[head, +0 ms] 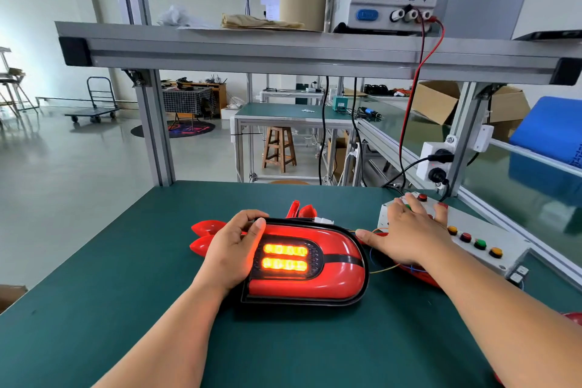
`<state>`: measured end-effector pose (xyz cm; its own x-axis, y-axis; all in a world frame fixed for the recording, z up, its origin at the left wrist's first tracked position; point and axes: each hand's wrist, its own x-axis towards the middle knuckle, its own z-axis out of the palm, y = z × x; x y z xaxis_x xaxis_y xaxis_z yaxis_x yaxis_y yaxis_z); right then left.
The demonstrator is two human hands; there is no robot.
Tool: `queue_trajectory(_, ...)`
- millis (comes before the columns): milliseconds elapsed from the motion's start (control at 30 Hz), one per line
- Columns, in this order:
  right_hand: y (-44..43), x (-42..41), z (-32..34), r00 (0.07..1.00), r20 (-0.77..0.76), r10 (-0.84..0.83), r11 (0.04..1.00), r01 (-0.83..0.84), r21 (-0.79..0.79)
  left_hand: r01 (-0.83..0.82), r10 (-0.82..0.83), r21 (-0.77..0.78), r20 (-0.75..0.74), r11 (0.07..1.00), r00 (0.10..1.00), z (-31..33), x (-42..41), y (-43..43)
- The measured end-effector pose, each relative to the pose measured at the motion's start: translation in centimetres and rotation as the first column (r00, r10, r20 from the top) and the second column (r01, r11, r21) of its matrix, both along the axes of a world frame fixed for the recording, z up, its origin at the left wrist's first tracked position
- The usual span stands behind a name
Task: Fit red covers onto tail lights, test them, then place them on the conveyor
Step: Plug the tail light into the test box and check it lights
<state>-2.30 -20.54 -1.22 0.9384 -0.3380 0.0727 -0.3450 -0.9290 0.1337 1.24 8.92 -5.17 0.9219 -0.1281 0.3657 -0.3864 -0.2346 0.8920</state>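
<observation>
Glossy red plastic tail light (327, 274) beside the fingers (248, 217) — matt green mat on the table (94, 293), brushed aluminium shelf (283, 50) beyond.

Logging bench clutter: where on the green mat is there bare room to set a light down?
Bare mat lies left of the left hand, to the table edge, and along the near edge between both forearms, this side of the tail light. Crowded: behind the light, where red covers lie, and the right side, with wires, the button box and the right hand.

Red tail light (318, 280), amber bars lit; green mat (94, 309); checked cloth (185, 101).
</observation>
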Motion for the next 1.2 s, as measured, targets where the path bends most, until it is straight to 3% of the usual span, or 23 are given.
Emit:
queue_trajectory(233, 0.31, -0.34, -0.15, 0.999, 0.044, 0.004, 1.000, -0.004, -0.002, -0.026, 0.025, 0.048, 0.024, 0.999, 0.999, 0.10, -0.10, 0.06)
queue_trajectory(1200, 0.84, -0.65, -0.03, 1.000, -0.021, -0.021, 1.000, 0.021, 0.014, -0.035, 0.033, 0.058, 0.036, 0.998, 0.999, 0.50, -0.56, 0.02)
